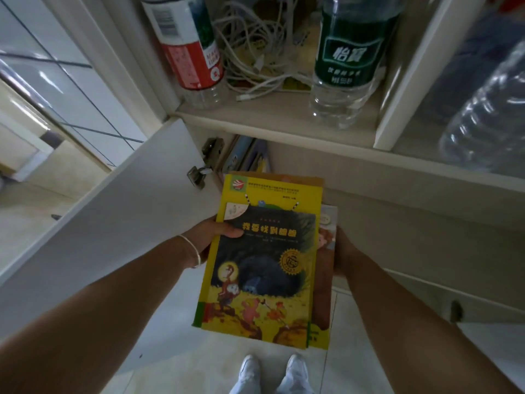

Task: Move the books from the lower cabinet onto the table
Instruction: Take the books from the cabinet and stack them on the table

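I hold a stack of books (267,265) flat in front of the open lower cabinet, above the floor. The top one has a yellow cover with a dark cave picture. My left hand (216,233) grips the stack's left edge, thumb lying on the cover. My right hand (345,251) holds the right edge, mostly hidden behind the books. More books (247,157) stand upright inside the lower cabinet, just under the shelf. No table is in view.
The white cabinet door (113,223) stands open to my left, its hinge (203,169) close to the stack. The shelf (278,120) above carries a red-labelled bottle (193,55), a green-labelled bottle (346,66) and tangled white cables (255,58). My white shoes (270,373) stand on the tiled floor.
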